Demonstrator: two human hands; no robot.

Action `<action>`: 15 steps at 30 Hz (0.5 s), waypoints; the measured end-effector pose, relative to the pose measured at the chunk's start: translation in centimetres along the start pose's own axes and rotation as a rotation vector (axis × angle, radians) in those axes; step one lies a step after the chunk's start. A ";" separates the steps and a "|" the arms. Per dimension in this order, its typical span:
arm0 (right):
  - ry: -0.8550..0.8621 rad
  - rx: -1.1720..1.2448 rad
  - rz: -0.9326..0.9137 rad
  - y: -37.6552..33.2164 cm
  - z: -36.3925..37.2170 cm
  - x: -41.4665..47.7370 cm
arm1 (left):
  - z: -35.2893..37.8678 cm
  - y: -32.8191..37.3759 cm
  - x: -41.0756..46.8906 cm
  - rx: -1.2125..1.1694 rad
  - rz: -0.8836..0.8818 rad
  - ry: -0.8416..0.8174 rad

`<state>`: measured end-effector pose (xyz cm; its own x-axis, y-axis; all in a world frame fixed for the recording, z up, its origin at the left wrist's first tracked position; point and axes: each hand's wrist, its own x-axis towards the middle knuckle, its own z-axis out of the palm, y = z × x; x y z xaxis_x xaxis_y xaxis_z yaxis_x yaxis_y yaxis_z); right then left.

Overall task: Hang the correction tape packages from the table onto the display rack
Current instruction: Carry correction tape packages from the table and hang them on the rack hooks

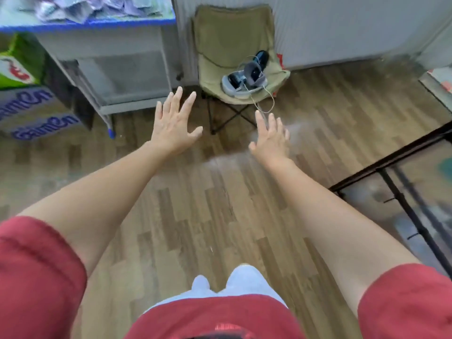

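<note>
Up at the far left, the correction tape packages [73,9] lie in a blurred heap on the blue-edged surface [122,22], ahead and left of both hands; their long axis cannot be told. The left hand [172,126] is nearer them. It and the right hand [270,140] hover over the floor [220,204], fingers spread, holding nothing. The black display rack [401,162] stands to the right.
</note>
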<state>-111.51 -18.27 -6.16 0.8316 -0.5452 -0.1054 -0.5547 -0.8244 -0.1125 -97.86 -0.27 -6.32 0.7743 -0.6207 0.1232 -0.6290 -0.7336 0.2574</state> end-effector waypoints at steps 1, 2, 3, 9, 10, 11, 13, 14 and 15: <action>0.001 -0.007 -0.036 -2.1 0.0 1.1 | -0.6 -2.2 0.2 0.006 -0.036 0.011; 0.000 -0.018 -0.071 -4.2 0.1 2.1 | -1.1 -4.2 0.3 0.010 -0.072 0.021; 0.000 -0.033 -0.105 -6.2 0.1 3.3 | -1.6 -6.2 0.5 0.016 -0.107 0.030; 0.023 -0.029 -0.287 -16.9 0.7 10.9 | -4.2 -16.3 3.4 0.057 -0.265 0.069; 0.026 -0.029 -0.311 -18.5 0.7 12.4 | -4.5 -17.9 4.4 0.072 -0.282 0.074; 0.032 -0.029 -0.333 -20.0 0.5 14.1 | -5.0 -19.4 5.5 0.086 -0.296 0.084; 0.057 -0.030 -0.371 -23.0 0.0 17.7 | -6.0 -22.5 8.2 0.096 -0.329 0.112; 0.068 -0.031 -0.384 -24.5 -0.4 19.6 | -6.6 -24.0 9.7 0.093 -0.347 0.121; 0.072 -0.032 -0.395 -25.9 -0.9 21.4 | -7.2 -25.3 11.2 0.089 -0.362 0.127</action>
<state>-79.29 -8.71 -4.57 0.9809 -0.1942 0.0096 -0.1923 -0.9763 -0.0995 -72.76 13.36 -4.52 0.9461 -0.2824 0.1585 -0.3129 -0.9235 0.2220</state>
